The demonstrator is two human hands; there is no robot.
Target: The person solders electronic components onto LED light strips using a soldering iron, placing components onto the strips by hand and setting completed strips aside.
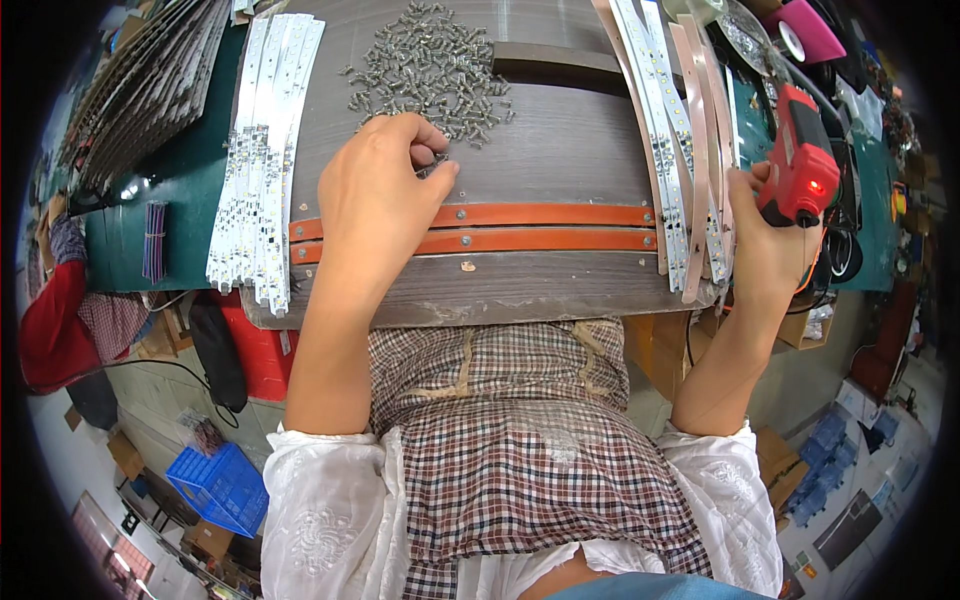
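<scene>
My left hand reaches over the near edge of a pile of small metal screws. Its fingers are curled in, and a few screws show dark under the fingertips. Below it, two orange strips with screws in them lie across the grey board. On the right, my right hand is closed around a red and black power screwdriver with a lit red light. The tool's grip is mostly hidden by the hand, whose fingers are close to the light strips.
White LED strips are stacked at the board's left edge, and more LED strips at its right. A dark bar lies behind. Stacked panels stand far left. A co-worker's red sleeve shows at the left.
</scene>
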